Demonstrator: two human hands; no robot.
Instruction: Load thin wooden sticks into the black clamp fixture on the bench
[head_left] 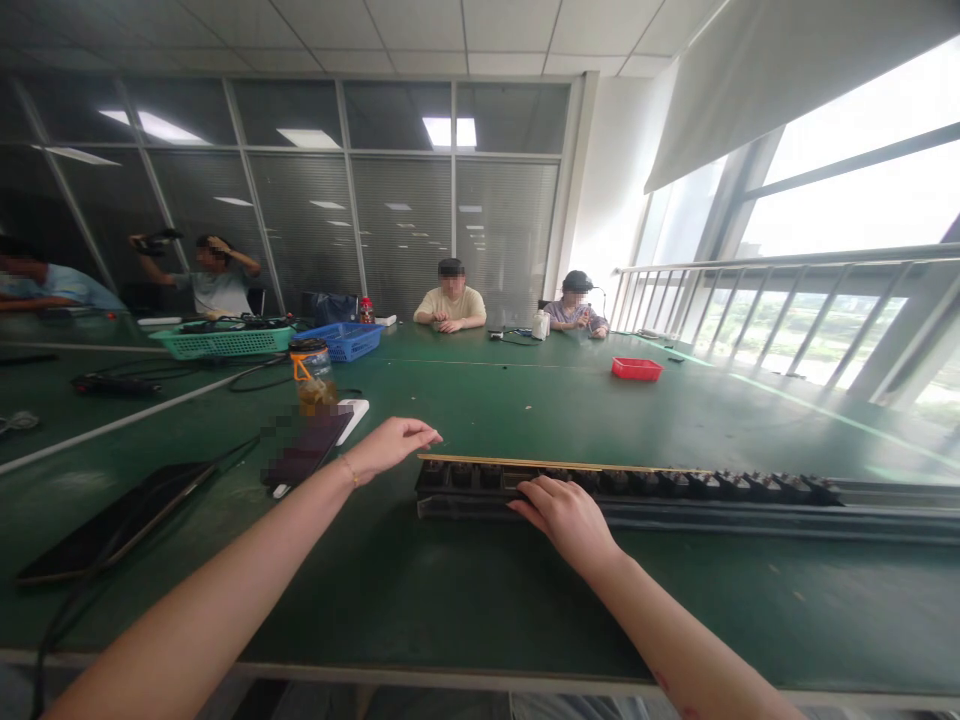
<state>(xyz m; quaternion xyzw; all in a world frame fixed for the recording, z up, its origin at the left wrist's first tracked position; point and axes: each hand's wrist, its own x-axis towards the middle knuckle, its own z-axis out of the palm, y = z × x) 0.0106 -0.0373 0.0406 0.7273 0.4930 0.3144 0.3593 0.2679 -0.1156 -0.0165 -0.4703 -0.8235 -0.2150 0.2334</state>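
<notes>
A long dark rail (720, 520) lies across the table in front of me, carrying a row of small black parts (645, 483) whose kind I cannot make out. Along the row's far edge runs a thin yellowish strip (480, 459). My right hand (566, 515) is closed over the left portion of the rail, thumb on the near side and fingers curled over the top. Just beyond the rail's left end, my left hand (390, 447) hovers with its fingers pinched together. Whatever may be between those fingertips is too small to tell.
On the green table (337, 590) at left lie a black tablet-like slab (120, 520), a dark phone-like device (307, 450) and a jar (313, 375). Farther back are a green basket (225, 342), a blue basket (349, 342) and a red tray (637, 369). Several people sit around the table.
</notes>
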